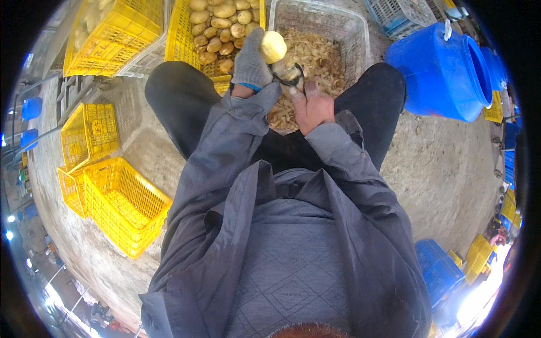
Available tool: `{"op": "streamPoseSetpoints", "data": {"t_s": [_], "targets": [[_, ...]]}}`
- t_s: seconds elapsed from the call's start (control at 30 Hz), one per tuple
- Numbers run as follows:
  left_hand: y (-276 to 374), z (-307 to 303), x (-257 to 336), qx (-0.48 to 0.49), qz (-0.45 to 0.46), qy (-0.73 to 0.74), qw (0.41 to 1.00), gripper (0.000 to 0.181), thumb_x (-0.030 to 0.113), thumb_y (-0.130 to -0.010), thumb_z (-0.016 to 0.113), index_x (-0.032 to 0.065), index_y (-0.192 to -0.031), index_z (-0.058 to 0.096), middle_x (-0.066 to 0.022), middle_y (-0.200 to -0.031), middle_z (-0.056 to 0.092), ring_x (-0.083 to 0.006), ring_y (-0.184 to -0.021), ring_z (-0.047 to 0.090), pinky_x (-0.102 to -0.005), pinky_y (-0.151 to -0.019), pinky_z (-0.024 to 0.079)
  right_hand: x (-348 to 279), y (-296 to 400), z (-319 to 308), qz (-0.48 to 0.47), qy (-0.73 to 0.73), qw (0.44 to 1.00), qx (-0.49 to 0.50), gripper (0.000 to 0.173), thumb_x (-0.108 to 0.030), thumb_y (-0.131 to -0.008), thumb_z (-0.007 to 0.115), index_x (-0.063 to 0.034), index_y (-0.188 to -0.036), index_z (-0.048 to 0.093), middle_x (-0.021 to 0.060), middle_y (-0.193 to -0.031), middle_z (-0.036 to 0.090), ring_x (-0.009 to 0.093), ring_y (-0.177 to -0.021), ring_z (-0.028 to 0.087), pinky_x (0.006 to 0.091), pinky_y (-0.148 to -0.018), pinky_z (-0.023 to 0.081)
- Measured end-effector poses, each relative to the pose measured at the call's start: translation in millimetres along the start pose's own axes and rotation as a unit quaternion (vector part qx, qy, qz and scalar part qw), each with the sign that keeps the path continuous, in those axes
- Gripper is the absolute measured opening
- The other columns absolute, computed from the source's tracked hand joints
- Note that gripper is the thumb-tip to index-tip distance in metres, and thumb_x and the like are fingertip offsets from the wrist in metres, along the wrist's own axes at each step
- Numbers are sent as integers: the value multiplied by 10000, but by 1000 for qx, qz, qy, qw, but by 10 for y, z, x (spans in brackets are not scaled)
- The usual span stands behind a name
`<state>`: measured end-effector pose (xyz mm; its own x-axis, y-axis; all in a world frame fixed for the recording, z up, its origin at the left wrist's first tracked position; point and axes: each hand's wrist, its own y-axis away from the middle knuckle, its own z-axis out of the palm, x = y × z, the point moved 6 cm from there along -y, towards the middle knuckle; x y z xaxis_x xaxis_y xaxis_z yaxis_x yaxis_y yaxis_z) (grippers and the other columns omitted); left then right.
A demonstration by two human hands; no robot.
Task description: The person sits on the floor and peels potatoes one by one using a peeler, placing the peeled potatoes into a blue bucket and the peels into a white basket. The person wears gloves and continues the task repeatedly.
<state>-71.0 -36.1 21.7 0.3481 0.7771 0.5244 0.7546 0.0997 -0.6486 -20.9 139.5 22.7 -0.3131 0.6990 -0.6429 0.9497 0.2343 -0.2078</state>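
Note:
In a grey knitted glove, my left hand (253, 61) is closed around a pale yellow peeled potato (274, 47). My bare right hand (313, 106) grips a black peeler (299, 75), its head just below the potato; whether the blade touches it I cannot tell. Beneath both hands stands a clear plastic crate (359, 25) holding a heap of potato peelings (315, 53). To its left a yellow plastic crate (172, 38) contains many unpeeled brown potatoes (222, 23). My gloved hand covers part of that crate's right side.
A blue plastic barrel (427, 72) stands beside my right knee. At upper left, another yellow crate (118, 38) with pale potatoes rests on a whitish crate. Yellow crates (127, 203) lie on the concrete floor (448, 169) to my left. A blue crate (439, 266) is at lower right.

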Motion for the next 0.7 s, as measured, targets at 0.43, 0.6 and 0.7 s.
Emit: {"op": "streamPoseSetpoints", "data": {"t_s": [0.43,0.6,0.7], "targets": [[27,368,-297,-102,-295,517,797,364,213,-946,541,-17,-1228,570,-137,-1058,649,-208,-906,653,-300,-683,547,-82,-282,-268,-16,-120,989,79,455,-380,-918,557,56,-1042,588,268,-883,629,412,-826,618,458,-739,468],[-93,250,256,-163,-279,600,732,492,162,-815,602,-10,-1270,526,-100,-1051,634,-159,-829,633,-253,-618,529,134,-437,-176,98,-390,915,32,386,-305,-921,589,33,-1105,554,115,-840,633,250,-739,583,387,-680,458],[-71,181,352,-183,-307,628,691,540,129,-790,642,2,-1298,509,-87,-1069,632,-151,-872,630,-238,-648,526,268,-358,-32,241,-547,801,-37,274,-297,-927,585,-33,-998,561,45,-704,552,160,-518,486,312,-486,397]]}}
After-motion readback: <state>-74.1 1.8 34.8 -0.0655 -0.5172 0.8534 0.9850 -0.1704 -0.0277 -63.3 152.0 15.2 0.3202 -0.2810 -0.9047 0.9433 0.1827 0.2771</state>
